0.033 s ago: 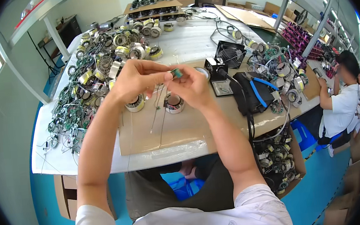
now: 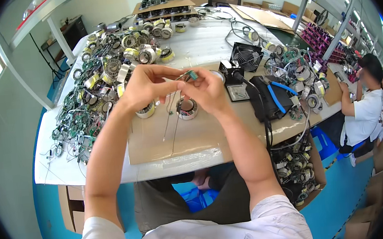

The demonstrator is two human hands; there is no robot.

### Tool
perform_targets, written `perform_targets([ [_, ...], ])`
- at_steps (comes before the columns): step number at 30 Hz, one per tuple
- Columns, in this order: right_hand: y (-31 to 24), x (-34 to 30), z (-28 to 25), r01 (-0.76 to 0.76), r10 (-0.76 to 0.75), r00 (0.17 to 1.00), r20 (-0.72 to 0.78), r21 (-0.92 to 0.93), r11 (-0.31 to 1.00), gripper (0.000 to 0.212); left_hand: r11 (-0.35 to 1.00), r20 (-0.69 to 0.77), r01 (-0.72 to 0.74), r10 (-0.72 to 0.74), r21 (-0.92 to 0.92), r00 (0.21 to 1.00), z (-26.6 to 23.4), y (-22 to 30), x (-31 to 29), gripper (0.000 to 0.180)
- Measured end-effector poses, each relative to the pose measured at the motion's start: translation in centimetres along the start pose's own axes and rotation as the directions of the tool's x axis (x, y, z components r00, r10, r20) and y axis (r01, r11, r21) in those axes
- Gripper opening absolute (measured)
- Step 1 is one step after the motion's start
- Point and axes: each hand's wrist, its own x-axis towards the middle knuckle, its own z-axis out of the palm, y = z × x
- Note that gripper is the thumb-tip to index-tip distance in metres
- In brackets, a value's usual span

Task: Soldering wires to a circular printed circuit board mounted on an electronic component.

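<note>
A person seated at a white desk (image 2: 206, 37) works a small green circuit board (image 2: 193, 75) with both bare hands above a brown cardboard sheet (image 2: 189, 140). The right hand (image 2: 206, 90) grips the board between thumb and fingers; the left hand (image 2: 148, 87) meets it there, thumb and index finger closed in a pinch, though what lies between them is hidden. Thin wires (image 2: 168, 121) hang below the hands over the cardboard sheet. One ring-shaped motor stator (image 2: 189, 116) stands on the sheet beneath the right hand, another (image 2: 145, 112) near the sheet's left side, partly behind the left hand. Left of the sheet, stators and green boards form a sprawling heap (image 2: 98, 89). At the sheet's right lie pliers with blue handles (image 2: 274, 98), resting on a black case (image 2: 263, 108); a square black fan (image 2: 246, 57) stands at its far right corner. Below the sheet's right end, a carton (image 2: 318, 171) holds more stators. Well to the sheet's right, a co-worker in a white shirt (image 2: 363, 110) sits near racked purple parts (image 2: 320, 40).
</note>
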Motion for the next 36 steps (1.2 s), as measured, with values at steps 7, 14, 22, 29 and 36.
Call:
perform_targets([
  [7, 0.7, 0.0, 0.1, 0.020, -0.016, 1.000, 0.025, -0.159, 0.987, 0.028, 0.893, -0.186, -0.418, 0.445, 0.166, 0.876, 1.3, -6.5, -1.6, 0.032],
  [14, -0.9, 0.8, -0.5, 0.564, -0.520, 0.813, 0.264, -0.580, 0.588, 0.048, 0.497, -0.080, -0.647, 0.824, 0.578, 0.561, 1.5, -6.0, -2.4, 0.037],
  [22, -0.3, 1.0, -0.7, 0.598, -0.547, 0.784, 0.293, -0.592, 0.540, 0.041, 0.438, -0.037, -0.621, 0.834, 0.650, 0.550, 1.2, -6.2, -2.9, 0.038],
  [29, -0.5, 0.9, -0.6, 0.642, -0.606, 0.736, 0.302, -0.595, 0.483, 0.040, 0.301, 0.030, -0.570, 0.867, 0.764, 0.498, 1.4, -5.6, -3.2, 0.043],
  [36, -0.1, 0.8, -0.5, 0.679, -0.657, 0.689, 0.305, -0.590, 0.438, 0.044, 0.183, 0.071, -0.589, 0.921, 0.787, 0.382, 0.9, -6.2, -2.8, 0.044],
])
